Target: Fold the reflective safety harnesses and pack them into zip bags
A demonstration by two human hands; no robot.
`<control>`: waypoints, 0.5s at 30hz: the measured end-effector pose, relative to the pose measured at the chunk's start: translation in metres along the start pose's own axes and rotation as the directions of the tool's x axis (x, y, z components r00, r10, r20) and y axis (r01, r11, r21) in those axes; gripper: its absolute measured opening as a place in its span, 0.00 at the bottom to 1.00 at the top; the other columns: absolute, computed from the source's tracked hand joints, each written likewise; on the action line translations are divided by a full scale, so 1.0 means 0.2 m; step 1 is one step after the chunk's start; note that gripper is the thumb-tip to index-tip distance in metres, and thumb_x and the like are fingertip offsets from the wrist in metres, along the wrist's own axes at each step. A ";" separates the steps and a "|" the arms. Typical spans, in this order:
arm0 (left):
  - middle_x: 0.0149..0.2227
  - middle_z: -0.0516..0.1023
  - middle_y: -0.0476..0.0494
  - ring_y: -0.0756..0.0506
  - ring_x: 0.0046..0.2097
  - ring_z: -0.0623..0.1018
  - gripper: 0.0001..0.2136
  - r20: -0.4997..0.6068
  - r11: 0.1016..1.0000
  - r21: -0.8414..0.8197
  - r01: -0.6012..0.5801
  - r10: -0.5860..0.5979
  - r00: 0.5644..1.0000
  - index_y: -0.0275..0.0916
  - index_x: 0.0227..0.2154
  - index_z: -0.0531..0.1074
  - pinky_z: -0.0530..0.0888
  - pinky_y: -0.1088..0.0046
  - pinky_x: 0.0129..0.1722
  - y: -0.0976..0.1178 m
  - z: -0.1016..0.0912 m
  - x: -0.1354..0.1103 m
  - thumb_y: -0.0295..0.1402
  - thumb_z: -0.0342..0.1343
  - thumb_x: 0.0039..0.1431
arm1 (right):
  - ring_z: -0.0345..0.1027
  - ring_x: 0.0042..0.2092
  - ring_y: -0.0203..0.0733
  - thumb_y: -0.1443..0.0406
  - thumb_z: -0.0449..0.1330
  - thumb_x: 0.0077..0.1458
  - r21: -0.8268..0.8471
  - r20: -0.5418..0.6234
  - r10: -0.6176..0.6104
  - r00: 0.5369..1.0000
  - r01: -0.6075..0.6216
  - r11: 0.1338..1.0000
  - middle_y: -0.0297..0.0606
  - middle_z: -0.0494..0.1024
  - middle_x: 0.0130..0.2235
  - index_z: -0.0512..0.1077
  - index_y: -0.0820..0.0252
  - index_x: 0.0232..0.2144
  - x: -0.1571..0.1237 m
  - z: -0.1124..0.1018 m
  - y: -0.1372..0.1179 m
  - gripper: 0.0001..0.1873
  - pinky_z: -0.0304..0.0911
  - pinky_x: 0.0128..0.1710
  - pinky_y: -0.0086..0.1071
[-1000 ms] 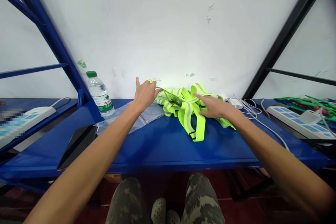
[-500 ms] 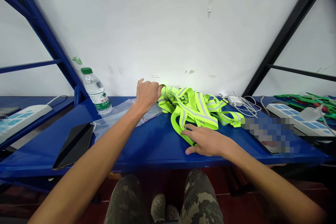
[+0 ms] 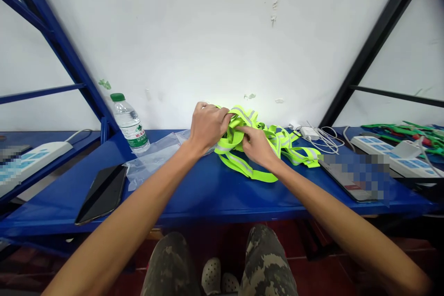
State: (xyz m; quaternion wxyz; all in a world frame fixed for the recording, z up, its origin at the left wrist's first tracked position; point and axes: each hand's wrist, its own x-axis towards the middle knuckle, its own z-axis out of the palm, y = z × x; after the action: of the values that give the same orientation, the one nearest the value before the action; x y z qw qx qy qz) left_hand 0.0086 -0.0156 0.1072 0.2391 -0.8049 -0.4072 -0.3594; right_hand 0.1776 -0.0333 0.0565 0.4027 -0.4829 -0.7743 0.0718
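Between the hands, a bunched fluorescent-yellow reflective vest (image 3: 231, 145) lies on the blue steel shelf (image 3: 215, 194); the left hand (image 3: 208, 126) and right hand (image 3: 257, 146) have now come together, both clamped on its straps.

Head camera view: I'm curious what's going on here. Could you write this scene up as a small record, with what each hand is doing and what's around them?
Left hand: grips the neon-yellow reflective safety vest
Right hand: fingers in the vest's bands, pinching them
Surface: blue metal shelf
Nearby: water bottle, clear plastic bag, black tablet, white charger, power strip
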 end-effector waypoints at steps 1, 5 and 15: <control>0.27 0.79 0.40 0.43 0.34 0.75 0.19 -0.025 1.000 0.011 -0.010 0.010 1.000 0.38 0.31 0.78 0.62 0.60 0.45 0.00 -0.02 0.01 0.38 0.44 0.66 | 0.73 0.43 0.50 0.74 0.48 0.53 -0.106 -0.001 0.028 1.000 -0.028 0.994 0.48 0.80 0.43 0.75 0.64 0.45 0.01 0.01 0.03 0.22 0.63 0.43 0.37; 0.27 0.78 0.43 0.43 0.33 0.74 0.17 -0.111 0.998 0.054 0.023 -0.017 0.994 0.40 0.31 0.77 0.63 0.59 0.46 -0.08 -0.09 0.05 0.39 0.45 0.65 | 0.71 0.51 0.56 0.77 0.54 0.50 -0.460 0.215 0.175 0.961 -0.058 0.886 0.56 0.75 0.51 0.70 0.67 0.53 0.05 -0.04 0.19 0.26 0.63 0.46 0.37; 0.33 0.77 0.38 0.37 0.43 0.74 0.16 0.031 0.908 0.188 0.373 -0.385 0.922 0.39 0.39 0.76 0.62 0.57 0.47 -0.42 -0.18 0.15 0.42 0.46 0.61 | 0.72 0.39 0.46 0.46 0.42 0.64 -0.210 0.523 0.142 0.840 -0.034 0.977 0.44 0.80 0.39 0.79 0.60 0.38 0.15 -0.57 0.14 0.32 0.65 0.41 0.37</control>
State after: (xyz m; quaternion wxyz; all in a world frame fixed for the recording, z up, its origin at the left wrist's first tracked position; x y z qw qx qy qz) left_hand -0.0620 0.0207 0.1602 0.2223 -0.6973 -0.5942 -0.3336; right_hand 0.2692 -0.0270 0.1354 0.1183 -0.5155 -0.8359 0.1469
